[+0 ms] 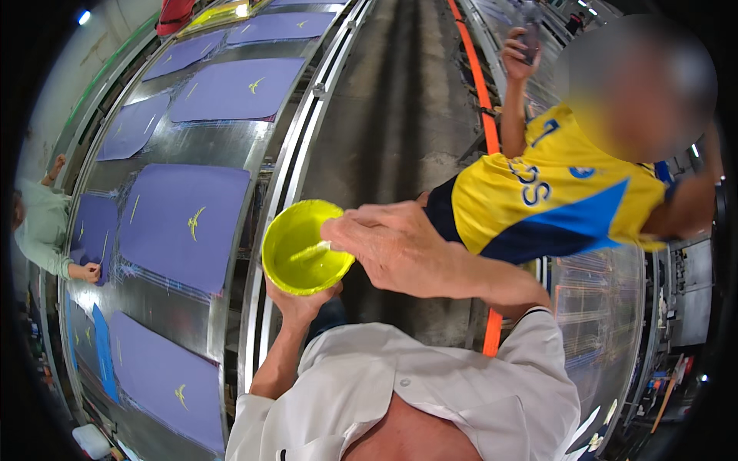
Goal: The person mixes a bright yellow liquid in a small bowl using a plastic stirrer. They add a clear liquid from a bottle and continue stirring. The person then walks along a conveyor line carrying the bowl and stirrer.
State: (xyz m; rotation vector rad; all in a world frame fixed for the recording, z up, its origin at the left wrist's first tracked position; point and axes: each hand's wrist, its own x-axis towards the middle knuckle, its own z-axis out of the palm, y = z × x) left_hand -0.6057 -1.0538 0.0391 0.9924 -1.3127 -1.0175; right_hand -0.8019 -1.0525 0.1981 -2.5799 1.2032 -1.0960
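Observation:
A round tub (270, 265) of bright yellow-green ink or paint is in front of my chest, its mouth tilted up toward me. My left hand (302, 301) grips it from below and behind, with most of the fingers hidden by the tub. Over the right side of the rim reaches my right hand (396, 244), its fingers pinched together. They hold a thin stirring stick (311, 250), coated yellow, whose lower end lies in the ink. The part of the stick inside my fingers is hidden.
On my left runs a long metal printing table (173, 307) with purple fabric panels (184, 223) bearing small yellow motifs. A person in light green (46, 227) works along its far side. Close on my right stands another person in a yellow-blue jersey (538, 192), holding a phone (530, 42). An orange strip (478, 77) edges the aisle.

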